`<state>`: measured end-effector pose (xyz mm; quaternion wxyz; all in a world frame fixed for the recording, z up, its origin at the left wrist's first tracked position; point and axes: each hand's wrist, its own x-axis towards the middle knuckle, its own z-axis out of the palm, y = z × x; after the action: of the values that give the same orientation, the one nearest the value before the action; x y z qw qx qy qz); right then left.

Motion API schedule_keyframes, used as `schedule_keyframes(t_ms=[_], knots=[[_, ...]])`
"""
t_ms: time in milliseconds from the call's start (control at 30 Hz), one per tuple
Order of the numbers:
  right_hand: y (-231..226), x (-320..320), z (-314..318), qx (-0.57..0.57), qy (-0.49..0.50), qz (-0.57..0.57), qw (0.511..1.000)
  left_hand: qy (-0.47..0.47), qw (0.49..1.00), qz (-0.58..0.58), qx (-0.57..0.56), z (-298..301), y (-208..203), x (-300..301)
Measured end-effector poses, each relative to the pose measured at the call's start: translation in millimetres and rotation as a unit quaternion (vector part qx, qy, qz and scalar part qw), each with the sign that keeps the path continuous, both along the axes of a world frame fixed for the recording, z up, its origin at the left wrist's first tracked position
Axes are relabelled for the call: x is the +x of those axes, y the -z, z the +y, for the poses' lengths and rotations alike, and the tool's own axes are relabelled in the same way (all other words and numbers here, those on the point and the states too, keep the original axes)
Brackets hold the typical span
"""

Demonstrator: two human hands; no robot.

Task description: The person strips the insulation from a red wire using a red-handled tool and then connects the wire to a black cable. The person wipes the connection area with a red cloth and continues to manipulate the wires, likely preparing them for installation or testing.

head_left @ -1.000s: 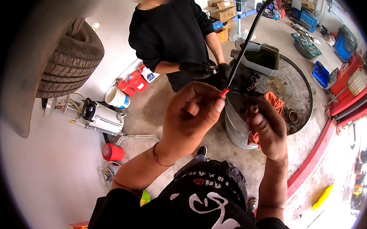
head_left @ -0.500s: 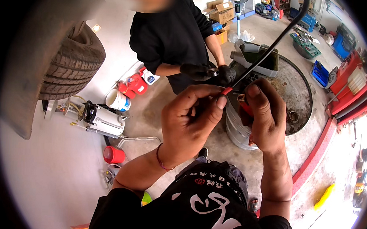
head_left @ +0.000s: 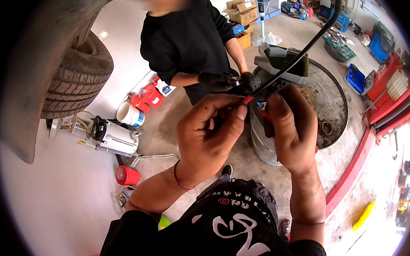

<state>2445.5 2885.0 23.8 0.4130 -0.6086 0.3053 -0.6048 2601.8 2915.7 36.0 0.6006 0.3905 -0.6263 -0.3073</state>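
My left hand (head_left: 209, 133) pinches a short red sleeve (head_left: 248, 99) at the lower end of a black cable (head_left: 292, 63), which hangs in from the upper right. Close beside the sleeve, my right hand (head_left: 292, 132) is closed round a red lighter (head_left: 266, 114), mostly hidden by the fingers. A small blue and yellowish glow, apparently a flame, shows at the lighter's top near the sleeve. A bracelet circles my left wrist.
Across from me a person in black (head_left: 186, 40) with dark gloves holds a small metal part. A large drum (head_left: 325, 96) carries a grey drain pan (head_left: 303, 78). A tyre (head_left: 81, 77) hangs at left, above a white machine (head_left: 117, 137).
My right hand has tilted the lighter, and a blue and yellowish glow now shows at its top. My left hand still pinches the sleeve; the view has shifted slightly.
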Motion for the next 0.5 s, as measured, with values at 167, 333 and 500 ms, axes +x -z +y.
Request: schedule_keyframes(t_ms=[167, 333, 500], knots=[[2, 0, -4, -0.016, 0.006, 0.012, 1.000, -0.004, 1.000, -0.001, 0.024, -2, 2, 1], [2, -2, -5, -0.009, 0.003, 0.013, 1.000, 0.008, 1.000, 0.001, -0.019, -6, 3, -1], [1, -2, -3, 0.008, -0.005, 0.000, 1.000, 0.014, 0.999, 0.009, -0.044, -11, 8, -2]])
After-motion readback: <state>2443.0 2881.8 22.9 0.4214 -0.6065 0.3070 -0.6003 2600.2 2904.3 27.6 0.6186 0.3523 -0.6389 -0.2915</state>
